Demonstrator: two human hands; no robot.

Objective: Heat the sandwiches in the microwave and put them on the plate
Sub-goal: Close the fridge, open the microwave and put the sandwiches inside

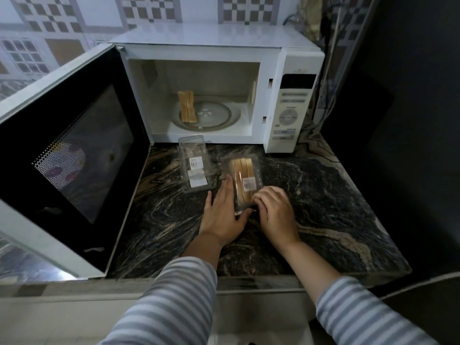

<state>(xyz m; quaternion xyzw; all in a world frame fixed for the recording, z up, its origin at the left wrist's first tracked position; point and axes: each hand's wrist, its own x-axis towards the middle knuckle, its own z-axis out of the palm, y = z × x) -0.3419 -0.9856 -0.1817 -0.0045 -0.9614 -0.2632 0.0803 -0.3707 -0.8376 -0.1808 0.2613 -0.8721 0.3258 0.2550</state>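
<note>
A white microwave [219, 90] was found standing at the far side of a dark marbled worktop [311, 207], its door [69, 155] swung fully open to the left. One sandwich [187, 106] was seen standing on edge at the left of the glass turntable [216, 114] inside. An opened clear plastic pack [195, 165] (apparently without contents) was lying on the worktop just in front of the microwave. A second pack [245, 181], with sandwiches in it, was lying just to its right. The left hand [224, 210] was laid flat, fingers straight, against the near left side of that pack. The right hand [273, 210] was curled at the pack's near right corner, where the edge was pinched. Striped sleeves [174, 302] were noted on both arms.
</note>
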